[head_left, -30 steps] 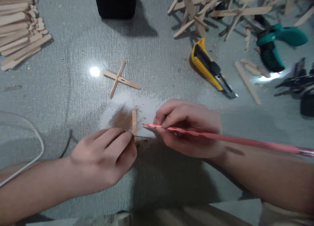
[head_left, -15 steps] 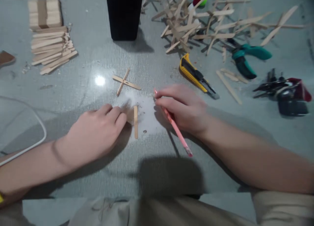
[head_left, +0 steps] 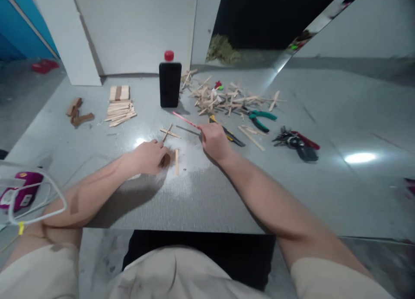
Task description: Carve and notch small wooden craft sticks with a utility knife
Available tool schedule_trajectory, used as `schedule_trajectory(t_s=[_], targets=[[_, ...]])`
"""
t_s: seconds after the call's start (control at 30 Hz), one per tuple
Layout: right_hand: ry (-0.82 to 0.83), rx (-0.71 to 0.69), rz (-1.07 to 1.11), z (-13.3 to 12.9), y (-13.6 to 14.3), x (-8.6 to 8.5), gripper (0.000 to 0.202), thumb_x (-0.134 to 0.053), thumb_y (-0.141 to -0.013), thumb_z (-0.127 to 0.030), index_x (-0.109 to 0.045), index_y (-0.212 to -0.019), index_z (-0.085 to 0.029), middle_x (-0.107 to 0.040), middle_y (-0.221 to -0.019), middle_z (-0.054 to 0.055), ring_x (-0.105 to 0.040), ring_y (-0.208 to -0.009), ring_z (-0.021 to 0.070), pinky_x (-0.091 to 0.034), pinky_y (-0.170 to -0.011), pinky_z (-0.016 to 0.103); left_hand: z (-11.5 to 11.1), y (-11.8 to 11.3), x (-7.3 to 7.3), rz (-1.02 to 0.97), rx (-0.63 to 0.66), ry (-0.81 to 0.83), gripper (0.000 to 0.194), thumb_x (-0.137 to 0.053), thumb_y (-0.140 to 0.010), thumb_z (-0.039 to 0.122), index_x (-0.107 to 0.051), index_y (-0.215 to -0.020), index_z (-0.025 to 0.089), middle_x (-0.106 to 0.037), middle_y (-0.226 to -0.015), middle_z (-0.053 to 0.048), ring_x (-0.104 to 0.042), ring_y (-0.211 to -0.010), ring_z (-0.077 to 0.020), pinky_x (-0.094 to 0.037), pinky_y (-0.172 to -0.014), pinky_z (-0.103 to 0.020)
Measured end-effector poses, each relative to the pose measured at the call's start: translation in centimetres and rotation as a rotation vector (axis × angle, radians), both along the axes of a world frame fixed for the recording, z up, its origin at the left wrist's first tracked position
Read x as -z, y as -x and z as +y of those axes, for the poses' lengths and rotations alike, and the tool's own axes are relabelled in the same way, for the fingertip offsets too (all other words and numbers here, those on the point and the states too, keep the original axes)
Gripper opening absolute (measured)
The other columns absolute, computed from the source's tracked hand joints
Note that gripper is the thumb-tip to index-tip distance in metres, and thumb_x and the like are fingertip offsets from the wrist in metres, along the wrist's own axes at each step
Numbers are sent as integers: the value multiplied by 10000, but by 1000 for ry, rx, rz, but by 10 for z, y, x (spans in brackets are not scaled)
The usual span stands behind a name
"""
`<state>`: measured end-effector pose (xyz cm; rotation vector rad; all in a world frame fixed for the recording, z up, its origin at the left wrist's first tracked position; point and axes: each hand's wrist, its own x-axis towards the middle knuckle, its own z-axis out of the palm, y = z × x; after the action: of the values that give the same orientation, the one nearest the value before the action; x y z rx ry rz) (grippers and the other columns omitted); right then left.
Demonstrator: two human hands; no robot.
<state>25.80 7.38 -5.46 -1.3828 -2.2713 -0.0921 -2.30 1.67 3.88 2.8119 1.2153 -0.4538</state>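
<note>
My left hand is closed, its fingertips pinching the near end of two crossed craft sticks, which lie on the table. A single craft stick lies just right of that hand, pointing toward me. My right hand is closed around a pink pencil. The pencil sticks out past the fingers to the upper left, above the table, and casts a thin shadow. Close behind the right hand lies a yellow utility knife, partly hidden by it.
A black bottle with a red cap stands at the back. Stacked craft sticks lie left, a heap of joined sticks right. Green-handled pliers and keys lie farther right. A white cable crosses my left arm.
My head has tilted up, bringing the wall and bottle cap into view. My left hand has reached the crossed sticks. The pencil, formerly slanting toward me, now points away.
</note>
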Motion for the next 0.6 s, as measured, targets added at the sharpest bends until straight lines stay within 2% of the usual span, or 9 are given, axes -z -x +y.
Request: schedule_trajectory(t_s=[0.03, 0.07, 0.17, 0.33, 0.47, 0.6], targets=[[16, 14, -28, -1, 2, 0, 358, -672, -1015, -381, -638, -1303, -171, -667, -1302, 101, -682, -1124, 251, -598, -959, 476, -1, -2, 2, 3, -25, -7, 306, -687, -972, 355, -654, -1183, 137, -680, -1150, -95, -666, -1048, -240, -589, -888, -414], [32, 25, -54, -2, 3, -1, 383, -678, -1012, -388, -630, -1324, -170, -656, -1329, 110, -682, -1132, 254, -604, -952, 472, -3, -3, 5, 2, -51, -15, 338, -671, -1004, 401, -645, -1234, 154, -670, -1213, -89, -670, -1072, -227, -594, -926, -432], [59, 66, -112, -6, 1, -7, 395, -683, -1009, -389, -626, -1332, -169, -652, -1339, 115, -681, -1138, 257, -605, -954, 473, -6, -5, 13, -14, -118, -32, 377, -668, -1014, 407, -631, -1299, 164, -656, -1293, -102, -675, -1116, -237, -604, -952, -452], [57, 240, -125, -7, -33, -27, 393, -680, -1010, -392, -625, -1335, -177, -649, -1345, 112, -679, -1143, 257, -604, -957, 476, -20, 1, 20, -99, -195, -98, 378, -663, -1018, 402, -627, -1312, 168, -652, -1309, -105, -674, -1124, -238, -605, -958, -454], [92, 377, -120, -4, -62, -36, 392, -680, -1011, -392, -626, -1334, -177, -649, -1346, 113, -679, -1143, 257, -604, -958, 475, -36, 3, 22, -203, -171, -148, 385, -666, -1016, 404, -625, -1317, 167, -647, -1320, -106, -667, -1147, -247, -595, -980, -471], [158, 359, -166, -3, -60, -35, 387, -674, -1014, -395, -625, -1336, -184, -649, -1347, 108, -679, -1141, 255, -604, -956, 476, -41, -2, 26, -319, -103, -145, 397, -671, -1011, 410, -623, -1323, 168, -641, -1335, -109, -661, -1165, -253, -590, -991, -479]])
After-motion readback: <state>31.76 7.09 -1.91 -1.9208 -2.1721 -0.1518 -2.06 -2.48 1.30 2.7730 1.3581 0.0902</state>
